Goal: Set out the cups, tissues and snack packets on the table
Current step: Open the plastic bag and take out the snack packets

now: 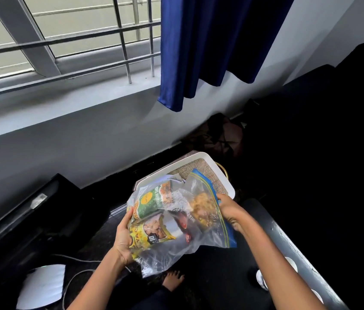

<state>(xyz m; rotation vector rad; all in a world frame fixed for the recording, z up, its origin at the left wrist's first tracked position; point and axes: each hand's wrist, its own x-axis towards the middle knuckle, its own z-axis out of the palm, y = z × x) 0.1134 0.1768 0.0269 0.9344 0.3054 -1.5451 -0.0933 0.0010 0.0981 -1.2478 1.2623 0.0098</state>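
Observation:
A clear plastic zip bag point(167, 253) with a blue sealing strip is held up in front of me, above the floor. Inside it are several snack packets: a green one point(152, 203), a yellow one point(152, 233) and a clear pack of yellow crisps point(203, 209). My left hand point(124, 238) grips the bag's left side. My right hand point(230, 211) holds its right edge near the blue strip. Behind the bag lies a white tray point(199, 158) with a woven mat inside. No cups or tissues can be made out.
A dark table edge point(292, 249) runs along the lower right, with white round shapes point(261, 279) beside it. A window sill point(64, 108) and blue curtain point(210, 45) stand ahead. A white object point(42, 287) with a cable lies at lower left. My bare foot point(173, 280) is below the bag.

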